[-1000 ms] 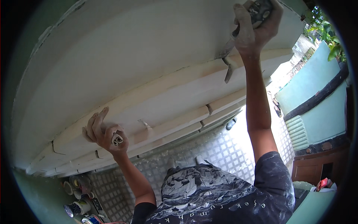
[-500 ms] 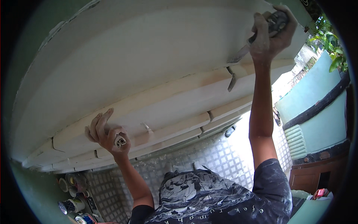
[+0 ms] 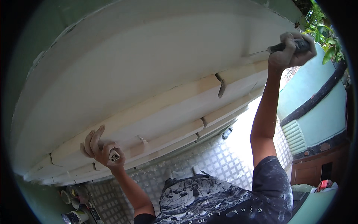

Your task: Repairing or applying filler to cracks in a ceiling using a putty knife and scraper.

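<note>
High on the right, my right hand is closed around the dark handle of a putty knife. Its thin blade points left, close to the broad off-white plastered surface; whether it touches cannot be told. My left hand is at the lower left, beside the stepped pale mouldings. Its thumb side curls around a plaster-smeared tool handle whose end faces me, while the other fingers stretch out. What lies at the handle's far end is mostly hidden. White dust coats both hands.
Dark gaps split the mouldings. Beneath is a checkered tiled floor. Tins and tubs stand at the lower left. To the right are a light green wall with a dark band, a brown wooden door and leafy plants.
My right hand has moved right and down with the putty knife, whose blade now shows edge-on. My left hand appears slightly lower and further left, still holding its handle; the view has shifted too.
</note>
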`<state>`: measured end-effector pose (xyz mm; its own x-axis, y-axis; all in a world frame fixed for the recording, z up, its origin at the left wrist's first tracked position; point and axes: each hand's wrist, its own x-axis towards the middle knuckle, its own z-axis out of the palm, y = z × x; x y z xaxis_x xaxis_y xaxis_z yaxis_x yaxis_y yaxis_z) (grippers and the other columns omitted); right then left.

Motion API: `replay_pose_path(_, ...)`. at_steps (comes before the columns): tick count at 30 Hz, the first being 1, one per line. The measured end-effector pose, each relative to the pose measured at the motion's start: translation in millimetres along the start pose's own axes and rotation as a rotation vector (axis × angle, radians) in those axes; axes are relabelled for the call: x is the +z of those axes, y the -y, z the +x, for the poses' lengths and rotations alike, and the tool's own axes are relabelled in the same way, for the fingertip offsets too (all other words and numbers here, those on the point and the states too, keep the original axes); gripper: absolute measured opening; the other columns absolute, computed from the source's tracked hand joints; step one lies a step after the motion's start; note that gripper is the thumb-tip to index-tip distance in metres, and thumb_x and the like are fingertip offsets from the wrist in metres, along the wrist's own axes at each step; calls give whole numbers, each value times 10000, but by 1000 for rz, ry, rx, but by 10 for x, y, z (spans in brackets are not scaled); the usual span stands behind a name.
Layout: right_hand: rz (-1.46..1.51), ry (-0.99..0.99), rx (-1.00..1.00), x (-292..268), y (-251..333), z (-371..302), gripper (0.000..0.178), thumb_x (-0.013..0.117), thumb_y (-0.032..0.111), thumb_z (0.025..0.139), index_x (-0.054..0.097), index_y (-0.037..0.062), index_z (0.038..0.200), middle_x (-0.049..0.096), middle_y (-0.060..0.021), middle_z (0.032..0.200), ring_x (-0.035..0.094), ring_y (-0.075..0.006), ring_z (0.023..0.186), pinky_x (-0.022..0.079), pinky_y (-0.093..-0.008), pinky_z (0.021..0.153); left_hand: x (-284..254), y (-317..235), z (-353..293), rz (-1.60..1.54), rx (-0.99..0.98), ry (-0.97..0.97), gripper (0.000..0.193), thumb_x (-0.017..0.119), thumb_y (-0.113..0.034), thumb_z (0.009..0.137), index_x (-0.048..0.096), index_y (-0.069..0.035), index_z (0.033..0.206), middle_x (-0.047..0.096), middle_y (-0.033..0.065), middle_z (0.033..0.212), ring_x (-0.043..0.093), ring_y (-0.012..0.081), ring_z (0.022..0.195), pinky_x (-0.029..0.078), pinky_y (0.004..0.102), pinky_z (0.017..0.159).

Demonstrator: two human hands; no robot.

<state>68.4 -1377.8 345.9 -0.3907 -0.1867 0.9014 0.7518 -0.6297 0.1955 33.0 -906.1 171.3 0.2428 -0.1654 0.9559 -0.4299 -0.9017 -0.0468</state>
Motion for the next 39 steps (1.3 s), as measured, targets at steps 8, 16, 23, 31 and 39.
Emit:
replay_pose_path(8, -112, 39, -75, -200, -164, 139, 305, 606, 6, 787, 494, 25, 1070, 566, -42, 814, 502, -71, 691, 432, -218, 656, 20, 5, -21, -41, 25, -4, 244, 554, -245, 862, 406, -266, 669, 640, 22, 1179, 518, 296, 1164, 167, 511, 1090)
replay_pose_path(16, 63, -13, -71, -430, -366, 32, 241, 558, -61, 733, 512, 10, 959, 541, -51, 777, 483, -89, 619, 431, -219, 606, 17, 1, -30, 15, 26, -8, 233, 516, -244, 898, 416, -258, 688, 638, 44, 1185, 511, 294, 1182, 156, 495, 1100)
replay_pose_path(23, 31, 84, 39, -482, -572, 145, 276, 500, -131, 701, 505, 0, 943, 549, -110, 773, 499, -116, 597, 450, -237, 469, 18, -1, -36, 13, 31, -13, 229, 520, -239, 896, 418, -246, 691, 637, 59, 1180, 507, 297, 1192, 149, 502, 1103)
replay_pose_path(31, -156, 194, 82, -755, -888, 219, 271, 501, -126, 703, 471, 29, 922, 506, -90, 778, 477, -105, 586, 415, -208, 528, 29, 22, -1, -39, 38, -6, 207, 527, -202, 864, 422, -244, 691, 635, 62, 1192, 511, 307, 1194, 148, 516, 1102)
replay_pose_path(39, -433, 254, -217, -1005, -847, 260, 257, 549, -5, 767, 486, 13, 1015, 505, -64, 811, 487, -109, 636, 424, -230, 634, 48, 33, -23, 9, 56, -42, 217, 535, -218, 857, 417, -245, 677, 646, 54, 1185, 525, 303, 1182, 175, 506, 1094)
